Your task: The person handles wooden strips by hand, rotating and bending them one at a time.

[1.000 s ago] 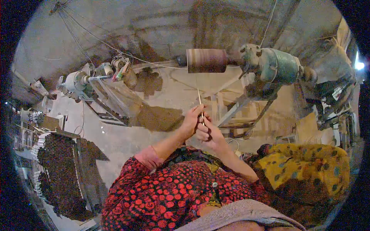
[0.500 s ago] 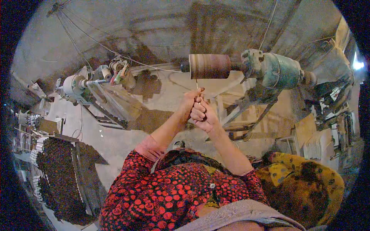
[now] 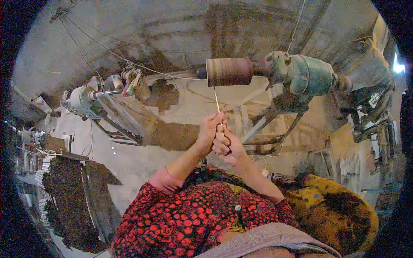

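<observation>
Below the drum (image 3: 229,72), clasped hands (image 3: 220,136)

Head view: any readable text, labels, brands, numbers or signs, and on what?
None that can be read.
Green motor: no legible plate or marking.
Banded roller: bands only, no lettering visible.
Thin stick: too small to tell.
Grey machine: too blurred to tell.

Looks like a thin, pale, straight stick (image 3: 217,101). Leans just to the eleven o'clock side of twelve, partly hidden toward six. Reaches the seven o'clock edge of a striped drum (image 3: 229,72); cannot be told as touching or just beside.
</observation>
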A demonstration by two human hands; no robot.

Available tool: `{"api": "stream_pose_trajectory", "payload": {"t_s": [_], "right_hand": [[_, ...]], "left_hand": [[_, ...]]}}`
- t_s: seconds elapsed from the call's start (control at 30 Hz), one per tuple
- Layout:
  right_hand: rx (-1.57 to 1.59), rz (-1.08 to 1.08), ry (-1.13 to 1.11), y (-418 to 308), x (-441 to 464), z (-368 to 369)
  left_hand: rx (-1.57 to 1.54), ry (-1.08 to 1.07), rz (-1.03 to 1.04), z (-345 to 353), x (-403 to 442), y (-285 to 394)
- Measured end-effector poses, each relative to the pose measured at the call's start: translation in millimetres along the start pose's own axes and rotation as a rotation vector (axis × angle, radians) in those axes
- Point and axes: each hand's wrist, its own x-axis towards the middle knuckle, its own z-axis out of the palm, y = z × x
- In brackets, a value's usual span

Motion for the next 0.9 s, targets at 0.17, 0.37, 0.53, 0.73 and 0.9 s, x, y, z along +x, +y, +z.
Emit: {"api": "stream_pose_trajectory", "payload": {"t_s": [0.17, 0.37, 0.53, 0.73, 0.9], "right_hand": [[-0.040, 0.047, 0.033, 4, -27, -3], [-0.015, 0.112, 0.114, 5, -57, -8], [-0.076, 0.136, 0.028, 6, -71, -16], [-0.002, 0.108, 0.076, 11, -58, -11], [-0.030, 0.034, 0.035, 4, -28, -9]], "left_hand": [[0.040, 0.044, -0.017, 9, -20, -11], [0.020, 0.026, -0.017, 17, -38, -31], [-0.015, -0.012, -0.049, 17, -50, -39], [0.054, -0.019, 0.009, 10, -42, -32], [0.056, -0.013, -0.051, 6, -21, -13]]}}
